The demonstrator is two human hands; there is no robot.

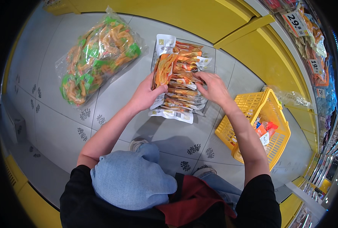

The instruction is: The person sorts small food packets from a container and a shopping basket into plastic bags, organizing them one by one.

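The left hand (146, 95) is closed around an orange packet (163, 69), thumb on its front and fingers behind, holding it upright at the left edge of the pile (184, 91). The right hand (212, 88) rests on the pile's right side, fingers curled loosely onto the packets; whether it grips one I cannot tell. The pile lies on the grey floor (112, 95) inside an opened clear wrapper. A sealed clear bag (96, 57) of green and orange packets lies well to the left. Right of the pile stands a yellow basket (249, 106) holding a few packets at its far end.
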